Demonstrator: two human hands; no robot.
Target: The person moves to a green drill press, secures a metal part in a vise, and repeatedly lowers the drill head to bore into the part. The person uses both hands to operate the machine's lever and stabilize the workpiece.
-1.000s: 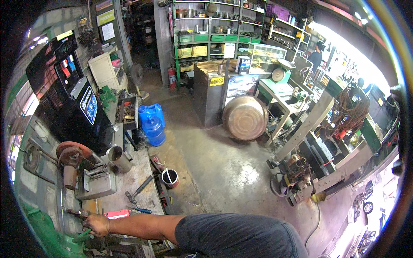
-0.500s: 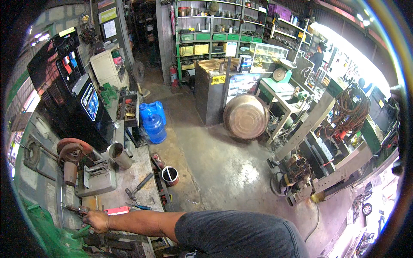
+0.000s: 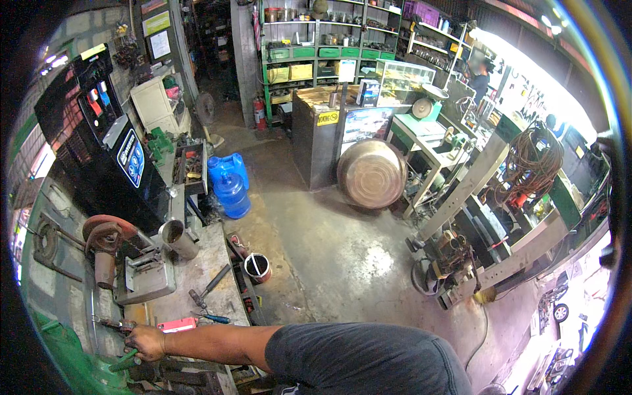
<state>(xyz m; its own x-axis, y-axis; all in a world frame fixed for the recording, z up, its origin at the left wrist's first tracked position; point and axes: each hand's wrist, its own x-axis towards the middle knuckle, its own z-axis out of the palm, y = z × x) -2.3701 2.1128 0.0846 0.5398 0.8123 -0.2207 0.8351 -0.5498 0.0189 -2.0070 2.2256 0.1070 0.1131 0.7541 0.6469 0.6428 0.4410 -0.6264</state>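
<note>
My right arm reaches across to the left from the lower edge, in a dark grey sleeve. My right hand is at the far left, closed around a dark metal tool whose thin end points to the wall; its exact kind is too small to make out. Just below the hand is a green handle on a green machine. A pink-red flat case lies on the workbench beside my wrist. Near it lie a hammer and a blue-handled screwdriver. My left hand is out of view.
On the bench stand a metal cylinder and a grey machine, beside a grinder-like disc. A bucket and a blue water jug stand on the floor. Farther off are a big round metal pan and a person.
The whole view has shifted slightly, so the room sits a little farther left and higher. My right hand stays at the same spot, still closed.
</note>
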